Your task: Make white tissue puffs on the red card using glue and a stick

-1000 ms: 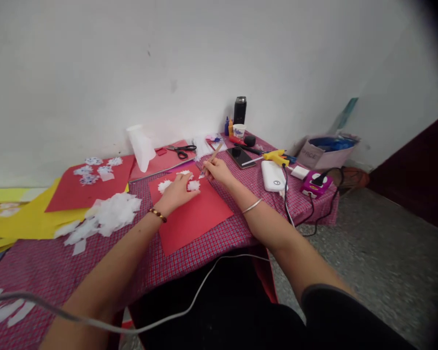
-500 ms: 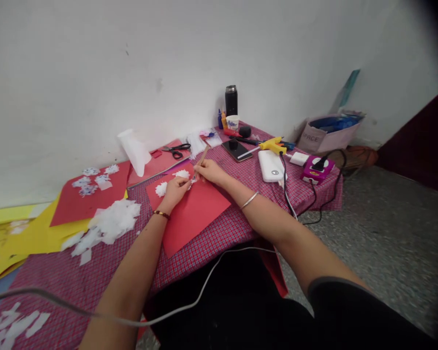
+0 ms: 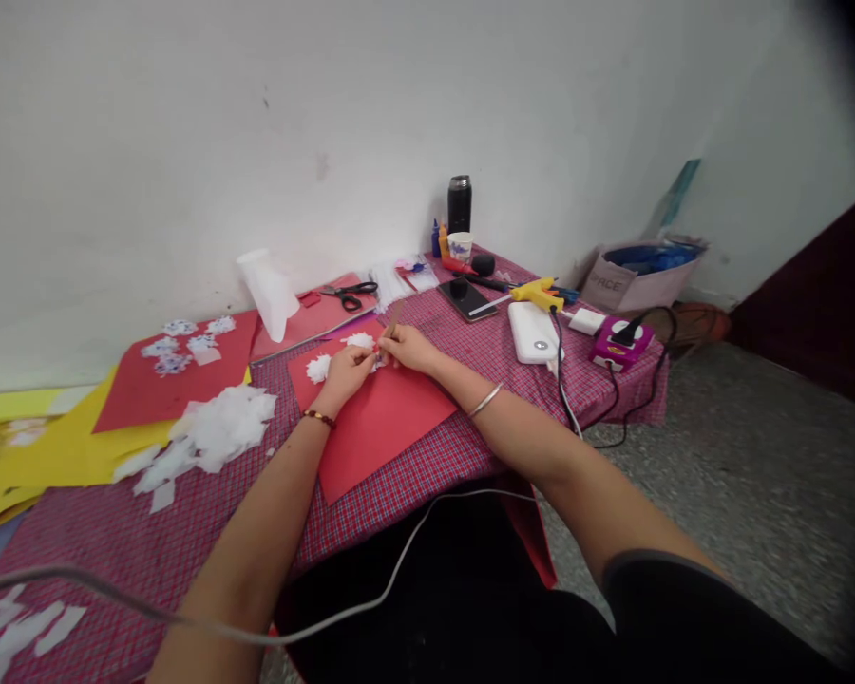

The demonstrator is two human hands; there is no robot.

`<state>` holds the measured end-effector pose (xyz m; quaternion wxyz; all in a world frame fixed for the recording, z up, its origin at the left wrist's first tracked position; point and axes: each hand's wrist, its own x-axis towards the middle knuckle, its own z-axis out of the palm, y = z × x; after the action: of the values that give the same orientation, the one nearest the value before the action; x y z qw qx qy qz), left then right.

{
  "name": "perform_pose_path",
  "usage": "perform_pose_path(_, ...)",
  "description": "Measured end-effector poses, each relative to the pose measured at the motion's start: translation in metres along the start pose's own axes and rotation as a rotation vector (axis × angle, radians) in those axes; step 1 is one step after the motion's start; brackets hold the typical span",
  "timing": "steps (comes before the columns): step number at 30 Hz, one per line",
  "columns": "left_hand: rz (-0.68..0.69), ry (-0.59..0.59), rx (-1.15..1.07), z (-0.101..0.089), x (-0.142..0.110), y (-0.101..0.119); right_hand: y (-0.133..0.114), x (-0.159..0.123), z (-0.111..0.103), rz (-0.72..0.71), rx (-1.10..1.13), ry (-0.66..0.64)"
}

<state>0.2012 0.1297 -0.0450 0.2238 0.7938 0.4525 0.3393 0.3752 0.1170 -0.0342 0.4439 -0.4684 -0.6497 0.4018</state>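
My left hand (image 3: pixel 346 374) is closed in a pinch low over a red paper sheet (image 3: pixel 381 432); whatever lies between the fingertips is too small to make out. Facing it, my right hand (image 3: pixel 409 348) grips a slim brown stick-like tool (image 3: pixel 394 317), its upper end pointing up and away. The fingertips of both hands nearly meet over a small white piece that they mostly hide. Beside my left hand, two fluffy white paper flowers (image 3: pixel 318 368) rest on the sheet's far left part.
A pile of white paper pieces (image 3: pixel 220 427) lies left. Farther back are another red sheet (image 3: pixel 132 389) with white-and-blue flowers, a white paper roll (image 3: pixel 269 294) and scissors (image 3: pixel 349 294). Rightward sit a phone (image 3: pixel 466 299), yellow glue gun (image 3: pixel 538 294), white power bank (image 3: pixel 534 332) and purple socket block (image 3: pixel 621 344).
The brown tool has swung more upright and its top sits lower in view. Both hands stay close together over the red sheet. The whole view has shifted slightly.
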Motion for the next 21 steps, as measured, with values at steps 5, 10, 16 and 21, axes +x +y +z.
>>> perform_pose_path(5,-0.022,-0.022,-0.001,0.001,0.001,-0.004,0.001,-0.003,0.005,0.016,-0.039,0.009)
perform_pose_path(10,-0.09,-0.047,-0.011,-0.002,0.0,-0.007,-0.001,-0.007,0.011,0.088,-0.04,0.036)
perform_pose_path(16,-0.102,-0.049,-0.039,-0.004,-0.003,-0.007,-0.006,-0.002,-0.007,0.236,0.048,0.128)
perform_pose_path(21,-0.083,-0.028,-0.067,0.0,-0.002,-0.01,-0.004,0.001,-0.022,0.312,0.123,0.203)
